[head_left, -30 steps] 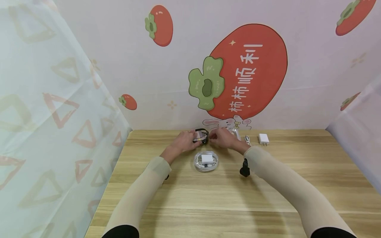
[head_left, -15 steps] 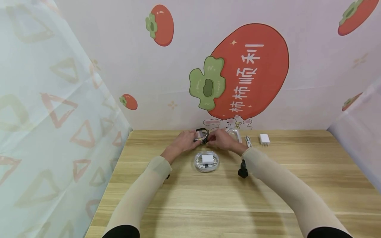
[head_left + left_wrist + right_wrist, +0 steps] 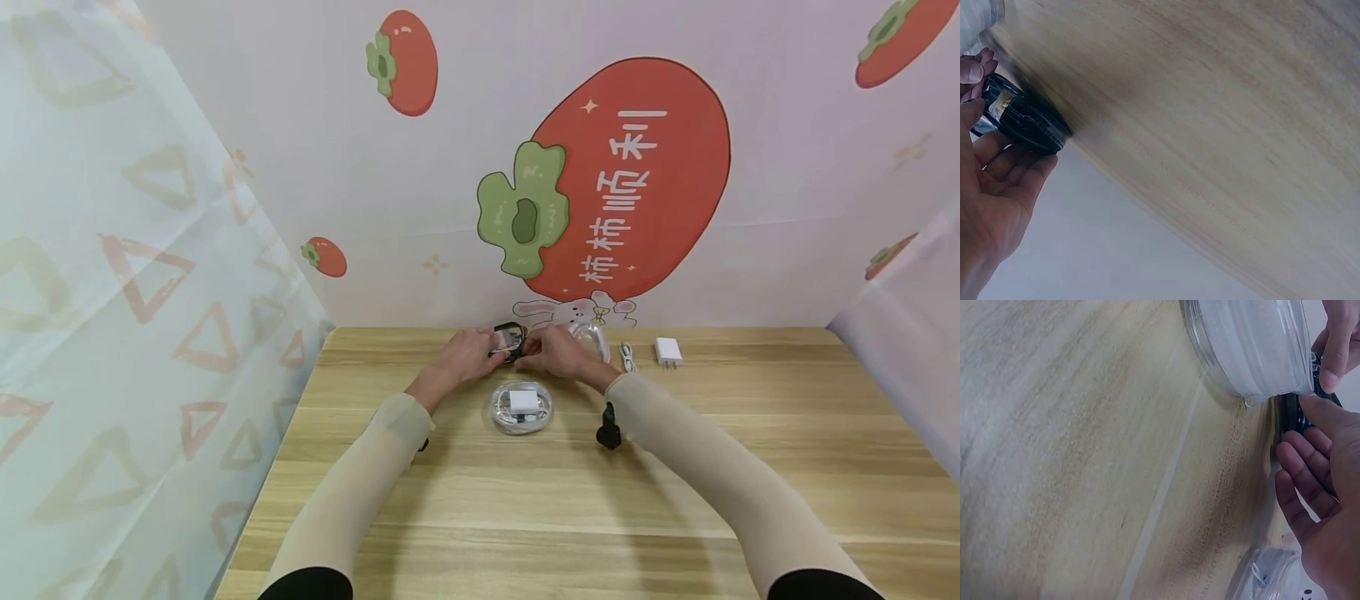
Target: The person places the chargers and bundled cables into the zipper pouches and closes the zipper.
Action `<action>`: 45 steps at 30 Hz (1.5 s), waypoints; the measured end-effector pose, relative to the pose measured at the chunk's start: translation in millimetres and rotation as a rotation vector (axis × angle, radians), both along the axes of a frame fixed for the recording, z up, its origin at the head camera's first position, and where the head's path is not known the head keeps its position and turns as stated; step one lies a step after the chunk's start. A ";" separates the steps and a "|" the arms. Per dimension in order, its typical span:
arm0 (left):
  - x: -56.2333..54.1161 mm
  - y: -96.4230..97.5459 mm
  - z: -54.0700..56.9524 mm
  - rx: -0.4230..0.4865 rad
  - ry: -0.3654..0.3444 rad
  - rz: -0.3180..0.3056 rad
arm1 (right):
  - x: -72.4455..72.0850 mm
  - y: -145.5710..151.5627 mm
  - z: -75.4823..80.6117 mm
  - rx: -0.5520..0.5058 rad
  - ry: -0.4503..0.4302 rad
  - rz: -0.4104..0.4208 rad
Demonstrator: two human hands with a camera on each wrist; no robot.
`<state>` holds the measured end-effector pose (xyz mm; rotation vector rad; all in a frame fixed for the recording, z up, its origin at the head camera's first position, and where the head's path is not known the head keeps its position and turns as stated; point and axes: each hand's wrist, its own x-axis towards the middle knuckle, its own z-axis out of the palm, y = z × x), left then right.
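A coiled black cable (image 3: 511, 342) sits at the back of the table, in a loop with a pale patch on it. My left hand (image 3: 467, 357) grips it from the left; in the left wrist view its fingers curl under the black coil (image 3: 1025, 119) and the thumb lies over it. From the other side my right hand (image 3: 557, 352) pinches the coil's near right edge, thumb and forefinger close together in the right wrist view. Just in front lies a round clear bundle of white cable (image 3: 501, 417) with a white charger plug (image 3: 522, 402) on top.
Behind my right wrist is another clear round bundle (image 3: 596, 340). Further right lie a small white cable (image 3: 627, 357) and a white plug adapter (image 3: 667, 351). A printed cloth backdrop (image 3: 420, 283) rises directly behind the wooden table (image 3: 525, 517).
My right hand has shifted slightly left and closed in on the black cable, showing more of the clear bundle behind it. The left hand stays nearly in place on the coil.
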<state>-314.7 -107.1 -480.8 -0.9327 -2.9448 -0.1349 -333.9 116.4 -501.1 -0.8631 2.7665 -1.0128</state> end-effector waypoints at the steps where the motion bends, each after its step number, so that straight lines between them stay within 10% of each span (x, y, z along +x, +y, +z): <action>1: -0.2 0.2 0.0 -0.001 -0.001 0.000 | -0.1 -0.3 -0.5 -0.006 0.002 -0.002; 45: 0.6 1.9 -1.6 0.002 0.000 0.017 | 4.2 -4.3 -8.4 -0.067 0.013 -0.025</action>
